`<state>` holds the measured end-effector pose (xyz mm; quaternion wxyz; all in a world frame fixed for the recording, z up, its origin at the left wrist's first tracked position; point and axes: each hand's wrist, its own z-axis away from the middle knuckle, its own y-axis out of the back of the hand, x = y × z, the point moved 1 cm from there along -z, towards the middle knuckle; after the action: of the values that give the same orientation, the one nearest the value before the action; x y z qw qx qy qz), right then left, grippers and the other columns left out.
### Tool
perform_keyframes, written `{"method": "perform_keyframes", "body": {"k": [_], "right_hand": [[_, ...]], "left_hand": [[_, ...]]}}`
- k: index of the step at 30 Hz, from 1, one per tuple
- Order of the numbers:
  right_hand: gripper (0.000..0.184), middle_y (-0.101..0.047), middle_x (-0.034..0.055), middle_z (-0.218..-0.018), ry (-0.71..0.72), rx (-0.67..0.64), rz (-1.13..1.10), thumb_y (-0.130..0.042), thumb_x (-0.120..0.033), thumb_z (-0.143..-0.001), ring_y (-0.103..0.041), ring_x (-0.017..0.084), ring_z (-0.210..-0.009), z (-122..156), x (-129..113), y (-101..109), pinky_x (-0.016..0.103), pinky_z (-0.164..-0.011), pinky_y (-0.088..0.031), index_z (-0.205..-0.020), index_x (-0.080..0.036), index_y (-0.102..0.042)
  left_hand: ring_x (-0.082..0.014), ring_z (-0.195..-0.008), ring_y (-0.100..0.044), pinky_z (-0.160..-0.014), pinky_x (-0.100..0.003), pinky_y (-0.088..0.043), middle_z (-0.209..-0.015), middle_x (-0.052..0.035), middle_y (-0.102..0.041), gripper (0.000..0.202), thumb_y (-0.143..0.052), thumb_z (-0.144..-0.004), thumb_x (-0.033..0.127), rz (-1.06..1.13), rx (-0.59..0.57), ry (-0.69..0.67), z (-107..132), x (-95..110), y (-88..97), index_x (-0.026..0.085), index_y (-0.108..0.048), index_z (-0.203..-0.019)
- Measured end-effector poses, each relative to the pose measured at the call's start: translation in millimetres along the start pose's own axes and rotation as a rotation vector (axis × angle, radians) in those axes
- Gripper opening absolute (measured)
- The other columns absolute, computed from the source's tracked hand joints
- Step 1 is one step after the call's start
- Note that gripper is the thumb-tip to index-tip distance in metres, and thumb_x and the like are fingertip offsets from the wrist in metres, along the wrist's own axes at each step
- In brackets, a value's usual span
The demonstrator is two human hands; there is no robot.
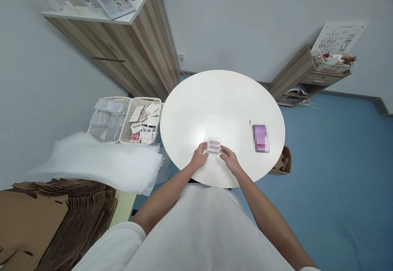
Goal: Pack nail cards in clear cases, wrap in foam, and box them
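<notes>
A small clear plastic case of pink press-on nails (214, 144) lies at the front part of the round white table (221, 95). The nails show in two rows through its lid. My left hand (199, 156) grips the case at its left edge, with index finger and thumb curved toward it. On the opposite edge, the fingers of my right hand (229, 159) hold the right side. Farther right on the tabletop is a flat purple rectangular item (260, 138), partly blurred out.
Left of the table, one white basket (123, 138) holds clear plastic boxes, another (159, 113) holds printed cards and packets. White foam sheets (107, 162) and stacked flat cardboard (89, 209) lie nearer. A cardboard box (287, 162) stands on the floor at right. Wooden cabinets (147, 41) line the wall.
</notes>
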<state>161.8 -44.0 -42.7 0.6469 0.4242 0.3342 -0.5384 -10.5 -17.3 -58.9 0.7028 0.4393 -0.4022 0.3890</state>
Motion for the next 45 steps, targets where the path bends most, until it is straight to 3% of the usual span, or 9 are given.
{"method": "perform_keyframes", "body": {"k": [4, 9, 17, 30, 34, 37, 41, 45], "right_hand": [[0.049, -0.052, 0.0056, -0.12, 0.019, -0.039, -0.025, -0.048, -0.016, -0.068, -0.05, 0.02, -0.109, 7, 23, 25, 0.038, -0.086, -0.045, -0.117, -0.024, -0.048], [0.051, -0.051, 0.0065, -0.122, 0.0, -0.084, -0.012, -0.047, -0.015, -0.067, -0.049, 0.019, -0.11, 10, 40, 33, 0.037, -0.09, -0.043, -0.117, -0.021, -0.048], [0.052, -0.05, 0.0063, -0.122, 0.003, -0.057, 0.009, -0.046, -0.014, -0.066, -0.05, 0.018, -0.109, 13, 55, 25, 0.037, -0.09, -0.042, -0.118, -0.021, -0.046], [0.047, -0.054, 0.0068, -0.117, -0.015, 0.052, 0.043, -0.046, -0.017, -0.067, -0.051, 0.018, -0.107, 28, 55, 11, 0.035, -0.088, -0.043, -0.114, -0.019, -0.048], [0.046, -0.047, 0.0081, -0.122, 0.049, 0.08, 0.246, -0.044, -0.021, -0.07, -0.049, 0.019, -0.108, 30, 56, 10, 0.036, -0.087, -0.043, -0.117, -0.02, -0.045], [0.048, -0.036, 0.0102, -0.131, 0.196, 0.109, 0.564, -0.05, -0.025, -0.07, -0.039, 0.024, -0.116, 35, 54, 12, 0.041, -0.09, -0.038, -0.117, -0.02, -0.044], [0.065, -0.028, 0.0092, -0.136, 0.375, -0.025, 0.952, -0.062, -0.03, -0.064, -0.034, 0.029, -0.117, 39, 53, 15, 0.043, -0.088, -0.035, -0.123, -0.026, -0.037], [0.071, -0.027, 0.0104, -0.136, 0.385, -0.116, 1.148, -0.065, -0.036, -0.064, -0.042, 0.028, -0.107, 31, 46, 20, 0.039, -0.08, -0.038, -0.126, -0.028, -0.031]], "left_hand": [[-0.0192, -0.113, -0.045, -0.09, -0.036, -0.04, -0.126, -0.0107, -0.045, 0.055, -0.041, -0.07, 0.006, -0.039, -0.018, 0.047, 8, 2, -24.5, 0.018, -0.034, -0.124], [-0.0197, -0.113, -0.046, -0.088, -0.035, -0.041, -0.125, -0.0106, -0.046, 0.054, -0.041, -0.07, 0.007, -0.046, -0.007, 0.071, 18, -1, -38.5, 0.017, -0.036, -0.122], [-0.0193, -0.114, -0.045, -0.09, -0.035, -0.04, -0.124, -0.0092, -0.048, 0.054, -0.041, -0.068, 0.005, -0.11, -0.06, 0.066, 20, 0, -37.9, 0.019, -0.038, -0.121], [-0.0185, -0.105, -0.052, -0.083, -0.033, -0.044, -0.12, -0.0084, -0.051, 0.053, -0.044, -0.066, 0.006, -0.145, -0.127, 0.021, 23, -10, -31.3, 0.019, -0.04, -0.117], [-0.0185, -0.103, -0.052, -0.083, -0.034, -0.044, -0.116, -0.0095, -0.053, 0.051, -0.045, -0.069, 0.009, -0.218, -0.112, 0.005, 21, -14, -27.6, 0.017, -0.038, -0.119], [-0.0212, -0.111, -0.045, -0.091, -0.037, -0.037, -0.119, -0.0104, -0.049, 0.048, -0.048, -0.07, 0.016, -0.402, -0.089, -0.122, 23, -13, -22.1, 0.016, -0.039, -0.117], [-0.026, -0.116, -0.035, -0.094, -0.04, -0.033, -0.128, -0.0093, -0.037, 0.06, -0.06, -0.064, 0.032, -0.672, -0.195, -0.307, 31, -12, -18.5, 0.02, -0.038, -0.119], [-0.0273, -0.112, -0.038, -0.089, -0.041, -0.034, -0.129, -0.0092, -0.035, 0.075, -0.064, -0.061, 0.036, -0.848, -0.278, -0.291, 35, -14, -22.3, 0.023, -0.028, -0.125]]}}
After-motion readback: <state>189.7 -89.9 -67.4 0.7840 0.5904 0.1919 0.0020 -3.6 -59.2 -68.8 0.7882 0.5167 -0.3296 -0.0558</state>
